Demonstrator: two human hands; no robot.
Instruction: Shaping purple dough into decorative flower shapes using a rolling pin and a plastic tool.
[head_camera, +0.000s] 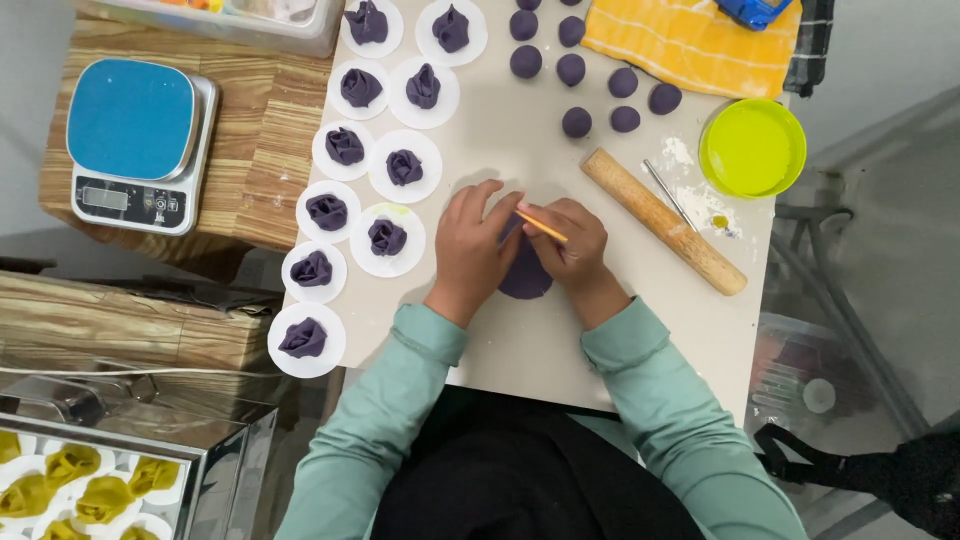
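At frame centre, on the pale counter (530, 150): a flat purple dough disc (524, 275), mostly covered by both hands. Left hand (470, 245) spread open, palm down, fingers pressed onto the disc's left part, gripping nothing. Right hand (572, 245) closed around a thin orange stick (541, 226), tip angled up-left toward the left fingertips, just above the dough. Mint-green sleeves (400, 400) running down to the lower edge, over a dark apron.

Left of the hands, in two slanting rows from top centre down to lower left: shaped purple dough flowers (386, 237), each on its own white paper round (305, 340). Upper centre to upper right: plain purple dough balls (571, 69) scattered loose on the counter. Right of the hands, lying diagonally: a wooden rolling pin (664, 220), with a thin metal tool (668, 195) just beside it and a dusting of white flour nearby. Further right, near the counter's edge: a lime-green round lid (752, 148). Top right: a folded yellow cloth (690, 42) with a blue object partly seen on it. Upper left, on a wooden stand: a digital scale (138, 140) with a blue platform. Lower left corner: a metal tray (215, 455) holding yellow dough flowers (100, 495) on white rounds.
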